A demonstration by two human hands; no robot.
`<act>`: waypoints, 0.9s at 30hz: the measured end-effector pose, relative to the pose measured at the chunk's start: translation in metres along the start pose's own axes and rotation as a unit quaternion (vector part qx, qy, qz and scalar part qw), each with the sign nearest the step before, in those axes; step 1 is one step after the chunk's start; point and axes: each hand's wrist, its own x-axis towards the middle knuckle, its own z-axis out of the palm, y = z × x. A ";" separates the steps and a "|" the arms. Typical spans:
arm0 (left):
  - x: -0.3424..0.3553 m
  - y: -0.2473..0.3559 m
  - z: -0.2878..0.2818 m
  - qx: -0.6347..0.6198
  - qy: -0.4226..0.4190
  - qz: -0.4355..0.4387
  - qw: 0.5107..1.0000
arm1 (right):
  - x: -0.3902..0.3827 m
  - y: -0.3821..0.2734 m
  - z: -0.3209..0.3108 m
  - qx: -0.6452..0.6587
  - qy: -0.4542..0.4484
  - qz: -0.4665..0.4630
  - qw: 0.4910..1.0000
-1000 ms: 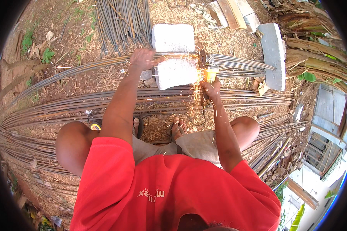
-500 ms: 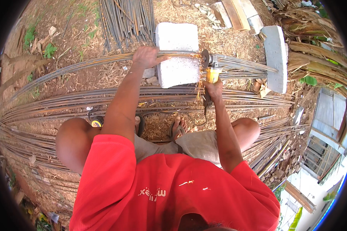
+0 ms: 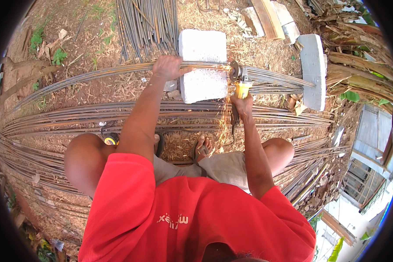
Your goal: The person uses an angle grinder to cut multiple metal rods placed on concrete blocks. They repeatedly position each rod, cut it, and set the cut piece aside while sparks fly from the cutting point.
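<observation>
My right hand [image 3: 242,105] is wrapped round a yellow and black angle grinder [image 3: 243,86]. Its disc [image 3: 235,70] meets a bundle of long steel rods [image 3: 113,69] just past the right edge of a pale concrete block [image 3: 203,89]. Orange sparks [image 3: 225,122] stream from that contact down toward my feet. Left of the block, my left hand [image 3: 167,67] is closed over the same bundle, its thumb reaching toward the block. The rods lie across the block and run on to a second, upright-looking grey slab [image 3: 312,72] at the right.
More long rods [image 3: 118,114] stretch across the ground between me and the block. A stack of shorter rods [image 3: 148,26] lies beyond it. Wooden planks [image 3: 267,18] and dry banana stalks [image 3: 358,70] are at the far right. A tape measure [image 3: 111,141] sits by my left knee.
The spark stream has grown longer and denser, reaching down near my right foot. The whole scene has shifted slightly downward in view; both hands keep their holds.
</observation>
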 end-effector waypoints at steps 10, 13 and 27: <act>-0.004 0.000 0.005 -0.019 0.049 0.005 0.999 | -0.005 -0.004 0.005 0.004 0.019 -0.008 1.000; 0.002 0.000 0.000 -0.024 -0.035 -0.012 0.999 | -0.002 0.006 0.003 0.046 0.008 -0.045 0.998; 0.002 -0.001 -0.002 -0.022 -0.032 -0.011 0.999 | 0.005 0.016 0.002 -0.022 0.012 -0.037 0.999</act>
